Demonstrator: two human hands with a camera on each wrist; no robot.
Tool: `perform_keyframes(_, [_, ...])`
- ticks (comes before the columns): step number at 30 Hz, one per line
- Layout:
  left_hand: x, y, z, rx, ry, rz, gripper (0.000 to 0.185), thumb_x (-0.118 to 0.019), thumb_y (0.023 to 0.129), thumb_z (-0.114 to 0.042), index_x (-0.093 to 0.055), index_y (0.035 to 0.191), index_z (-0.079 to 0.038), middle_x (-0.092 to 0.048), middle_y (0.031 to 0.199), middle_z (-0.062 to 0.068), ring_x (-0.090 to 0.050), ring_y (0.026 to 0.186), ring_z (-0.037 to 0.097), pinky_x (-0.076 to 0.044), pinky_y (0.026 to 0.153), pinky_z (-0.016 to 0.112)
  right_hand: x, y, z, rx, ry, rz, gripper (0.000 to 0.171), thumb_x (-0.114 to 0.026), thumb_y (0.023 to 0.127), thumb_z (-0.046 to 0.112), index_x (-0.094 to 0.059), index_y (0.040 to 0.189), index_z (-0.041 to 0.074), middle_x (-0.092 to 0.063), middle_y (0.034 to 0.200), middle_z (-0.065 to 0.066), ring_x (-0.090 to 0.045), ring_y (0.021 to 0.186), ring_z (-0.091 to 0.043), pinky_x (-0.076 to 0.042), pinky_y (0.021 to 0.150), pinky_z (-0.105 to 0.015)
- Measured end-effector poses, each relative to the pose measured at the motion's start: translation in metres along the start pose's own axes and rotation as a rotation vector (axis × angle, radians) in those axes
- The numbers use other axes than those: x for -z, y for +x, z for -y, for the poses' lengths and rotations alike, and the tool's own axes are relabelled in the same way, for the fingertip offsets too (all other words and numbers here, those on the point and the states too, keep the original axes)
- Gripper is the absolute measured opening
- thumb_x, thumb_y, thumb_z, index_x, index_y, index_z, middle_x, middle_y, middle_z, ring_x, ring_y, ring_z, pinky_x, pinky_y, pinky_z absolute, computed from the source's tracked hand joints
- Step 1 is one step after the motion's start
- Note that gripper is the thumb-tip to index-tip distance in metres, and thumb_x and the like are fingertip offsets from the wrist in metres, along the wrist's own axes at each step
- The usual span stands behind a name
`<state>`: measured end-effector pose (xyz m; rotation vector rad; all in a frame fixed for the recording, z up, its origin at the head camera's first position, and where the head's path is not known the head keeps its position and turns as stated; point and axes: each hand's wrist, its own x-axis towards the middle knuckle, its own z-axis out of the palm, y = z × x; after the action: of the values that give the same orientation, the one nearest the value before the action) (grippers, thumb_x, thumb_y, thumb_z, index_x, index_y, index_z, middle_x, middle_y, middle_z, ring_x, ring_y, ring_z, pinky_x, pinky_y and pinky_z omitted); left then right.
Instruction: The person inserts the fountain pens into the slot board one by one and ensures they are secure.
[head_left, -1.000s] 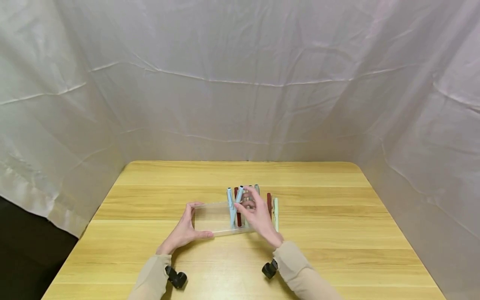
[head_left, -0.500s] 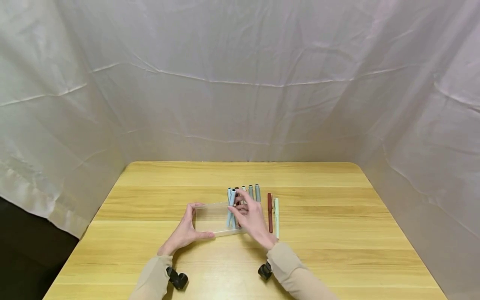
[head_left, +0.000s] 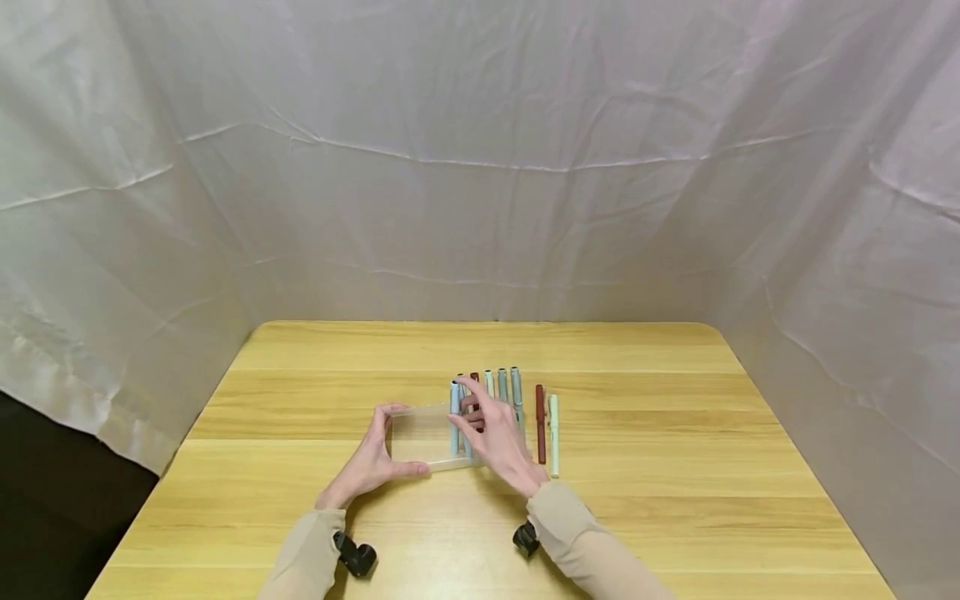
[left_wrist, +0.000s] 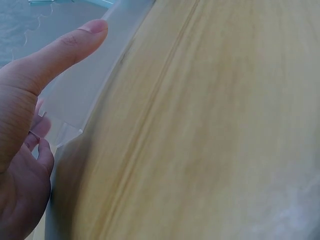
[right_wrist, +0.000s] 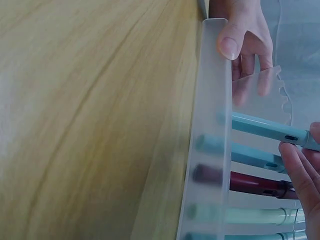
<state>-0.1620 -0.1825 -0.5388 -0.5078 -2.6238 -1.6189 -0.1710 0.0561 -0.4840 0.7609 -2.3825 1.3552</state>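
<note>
A clear plastic pen box (head_left: 420,439) with a notched back edge sits on the table. My left hand (head_left: 371,458) grips its left end, thumb on the front wall and fingers round the side. Between thumb and fingers, my right hand (head_left: 498,437) pinches a light blue pen (right_wrist: 267,126), whose lower end is inside the box. Beside that pen lie a second blue pen (right_wrist: 255,158), a dark red pen (right_wrist: 257,184), a pale green pen (right_wrist: 255,216) and grey-blue pens (head_left: 516,385), side by side with caps toward the back. The right hand partly hides this row.
To the right of the box, another dark red pen (head_left: 540,423) and another pale green pen (head_left: 554,435) lie on the wooden table (head_left: 660,467). Light grey curtains (head_left: 480,225) hang behind the table and along its sides.
My right hand has moved left with the light blue pen, which has gone from slanting across the second blue pen to standing nearly parallel on its left. The left hand stays on the box.
</note>
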Motion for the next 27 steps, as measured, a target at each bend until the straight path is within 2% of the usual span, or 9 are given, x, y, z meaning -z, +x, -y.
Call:
perform_keyframes(8, [0.0000, -0.0002, -0.0022, -0.010, 0.013, 0.003, 0.100, -0.095, 0.068, -0.026, -0.030, 0.140, -0.002, -0.037, 0.148, 0.024, -0.032, 0.146, 0.047, -0.020, 0.123, 0.067, -0.0034, 0.0010, 0.0012, 0.019, -0.053, 0.015, 0.056, -0.072, 0.092, 0.012, -0.051, 0.143, 0.013, -0.075, 0.096, -0.016, -0.076, 0.074, -0.022, -0.060, 0.068, -0.015])
perform_keyframes(20, [0.0004, 0.0000, -0.0016, -0.010, 0.011, 0.004, 0.100, -0.095, 0.067, -0.026, -0.030, 0.139, -0.003, -0.038, 0.147, 0.023, -0.033, 0.145, 0.047, -0.022, 0.122, 0.068, -0.0066, 0.0036, 0.0029, 0.081, -0.179, -0.002, 0.060, -0.078, 0.085, 0.008, -0.054, 0.140, 0.007, -0.077, 0.088, -0.012, -0.073, 0.067, -0.014, -0.059, 0.065, -0.014])
perform_keyframes(27, [0.0004, -0.0001, -0.0021, 0.013, -0.001, 0.010, 0.100, -0.095, 0.067, -0.026, -0.030, 0.140, -0.004, -0.038, 0.147, 0.023, -0.035, 0.144, 0.046, -0.023, 0.122, 0.068, -0.0058, 0.0056, 0.0053, 0.088, -0.213, 0.004, 0.059, -0.076, 0.086, 0.007, -0.053, 0.140, 0.003, -0.071, 0.096, -0.011, -0.071, 0.067, -0.014, -0.056, 0.063, -0.010])
